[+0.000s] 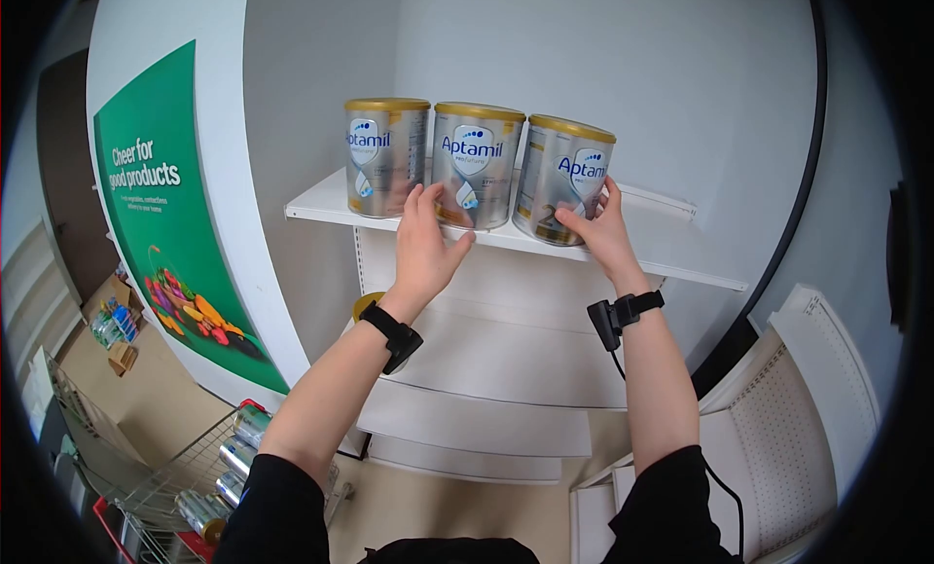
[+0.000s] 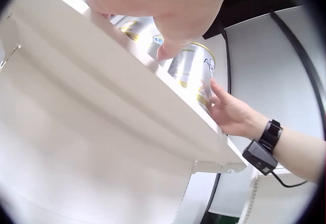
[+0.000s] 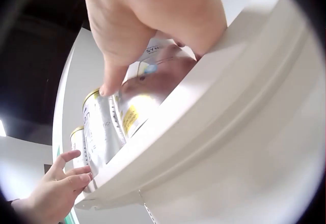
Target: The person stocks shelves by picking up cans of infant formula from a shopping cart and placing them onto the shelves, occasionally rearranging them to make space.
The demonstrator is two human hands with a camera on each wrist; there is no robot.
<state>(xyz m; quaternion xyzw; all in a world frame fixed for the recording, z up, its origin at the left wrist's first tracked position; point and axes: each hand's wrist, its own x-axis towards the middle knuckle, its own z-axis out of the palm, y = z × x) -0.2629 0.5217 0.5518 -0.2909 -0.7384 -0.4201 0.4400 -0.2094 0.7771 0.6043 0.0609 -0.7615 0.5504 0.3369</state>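
Three silver baby formula tins with gold lids stand in a row on the white upper shelf [image 1: 321, 202]: a left tin [image 1: 381, 175], a middle tin [image 1: 498, 165] and a right tin [image 1: 541, 180]. My right hand [image 1: 605, 238] holds the right tin low down, thumb on its front and fingers around its right side. At the lower left of the middle tin is my left hand [image 1: 428, 253], with loosely extended fingers and the thumb spread along the shelf's front edge. The right wrist view shows its fingertips [image 3: 76, 155] close to the tins.
Lower white shelves [image 1: 467, 350] sit beneath, with a gold lid [image 1: 366, 303] showing at the left. A wire cart [image 1: 185, 452] with several tins stands at lower left. A green poster [image 1: 185, 223] covers the left panel; another white shelf unit [image 1: 778, 447] stands right.
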